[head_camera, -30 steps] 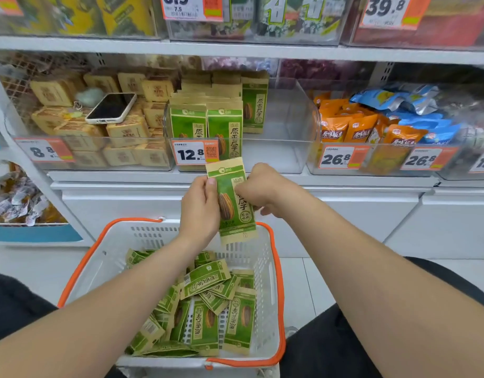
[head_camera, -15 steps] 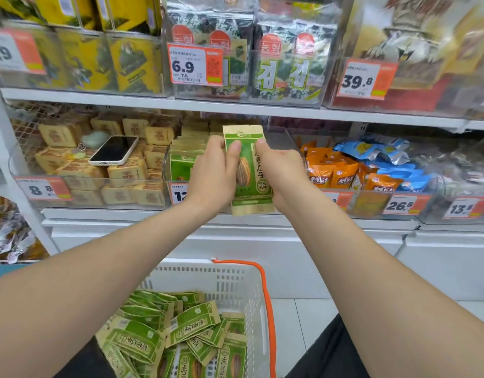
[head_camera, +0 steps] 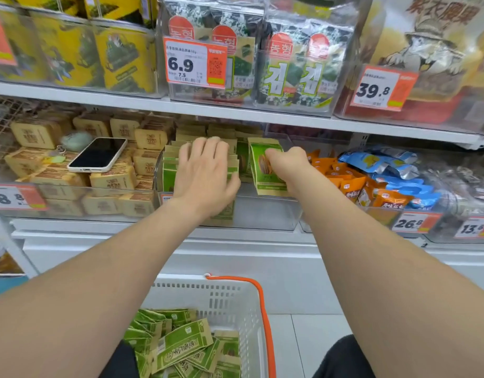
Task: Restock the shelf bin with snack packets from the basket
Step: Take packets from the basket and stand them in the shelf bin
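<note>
Now packet [head_camera: 263, 178] in right hand [head_camera: 287, 165] (upright)

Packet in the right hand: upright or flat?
Upright, slightly tilted. The right hand grips the packet with its bottom seal pointing down.

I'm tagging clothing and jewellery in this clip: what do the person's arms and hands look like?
The left hand and right hand are bare: no gloves, rings or watch show. The left forearm and right forearm are uncovered too; no sleeve is in frame.

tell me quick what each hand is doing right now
Left hand: open, flat against the stocked packets.
Right hand: closed on one green packet.
</note>
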The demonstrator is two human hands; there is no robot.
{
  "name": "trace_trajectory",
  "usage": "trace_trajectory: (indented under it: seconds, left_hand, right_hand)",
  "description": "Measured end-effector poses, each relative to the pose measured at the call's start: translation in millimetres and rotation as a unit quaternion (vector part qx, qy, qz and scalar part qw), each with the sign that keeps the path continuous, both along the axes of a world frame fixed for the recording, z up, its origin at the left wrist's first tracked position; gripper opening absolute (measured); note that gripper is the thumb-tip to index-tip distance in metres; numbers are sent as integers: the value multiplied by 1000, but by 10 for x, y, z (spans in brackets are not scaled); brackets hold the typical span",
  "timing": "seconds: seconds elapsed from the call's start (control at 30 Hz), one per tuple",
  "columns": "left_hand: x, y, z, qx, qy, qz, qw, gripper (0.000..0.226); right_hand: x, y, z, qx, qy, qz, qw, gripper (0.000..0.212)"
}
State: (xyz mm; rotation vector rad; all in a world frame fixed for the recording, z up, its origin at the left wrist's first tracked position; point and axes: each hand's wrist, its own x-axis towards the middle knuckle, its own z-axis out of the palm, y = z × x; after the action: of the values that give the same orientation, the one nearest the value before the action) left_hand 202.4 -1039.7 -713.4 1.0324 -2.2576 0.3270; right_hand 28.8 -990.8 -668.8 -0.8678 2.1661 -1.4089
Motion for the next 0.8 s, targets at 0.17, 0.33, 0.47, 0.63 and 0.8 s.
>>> trace_trajectory:
  seconds: [0.17,0.33,0.47,0.63,0.8]
  left_hand:
    - [-85,-95,-110,2,-58,8,998,69]
    - [-80,-188,-185,-41,-83,14,996,71]
    - [-82,-211,-210,-46,-89,13,995,71]
    - [-69,-218,-228,-58,-83,10,995,70]
    - [-80,-208,-231,-55,-84,20,995,71]
  right_hand:
    - [-91,-291,-228,-43,-14,-9,999,67]
    - [-132,-577,-289,-86,34,-17,996,48]
    - [-172,-701,-436,-72,59,-31,995,41]
    - [-240,-812,-580,-53,63,-12,997,35]
    - [-269,-849,-630,15,138,8,990,31]
